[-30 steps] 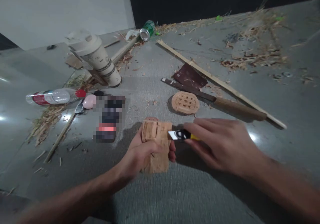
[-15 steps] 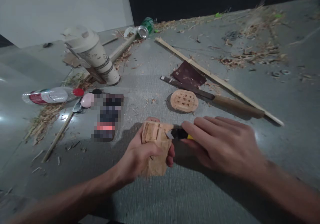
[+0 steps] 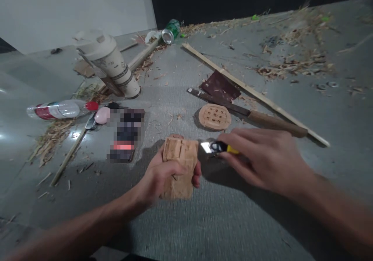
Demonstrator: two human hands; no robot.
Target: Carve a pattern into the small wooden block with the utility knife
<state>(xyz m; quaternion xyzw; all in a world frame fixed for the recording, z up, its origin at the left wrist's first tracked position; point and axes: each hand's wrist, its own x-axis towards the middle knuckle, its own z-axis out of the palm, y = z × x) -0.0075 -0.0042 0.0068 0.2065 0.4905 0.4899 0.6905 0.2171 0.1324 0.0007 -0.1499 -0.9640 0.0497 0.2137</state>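
Observation:
A pale carved wooden block [image 3: 182,156] with grooves cut in its upper face is gripped by my left hand [image 3: 159,175], the thumb across its front and fingertips showing at its right edge. My right hand [image 3: 256,156] is closed on a black and yellow utility knife [image 3: 217,147]. The knife's bright blade points left, a short gap away from the block's right edge. Just beyond my hands lies an oval wooden piece [image 3: 215,117] with several small holes.
Behind lie a wooden-handled file [image 3: 262,123], dark red sandpaper [image 3: 220,85] and a long wood strip [image 3: 250,92]. To the left are a phone [image 3: 126,134], a plastic bottle [image 3: 62,109] and a tilted cup [image 3: 116,66]. A green can [image 3: 171,32] lies further back among shavings.
My right hand has drawn the knife rightward, off the block. The blade was at the block's upper right part before. My left hand and the block have shifted only slightly.

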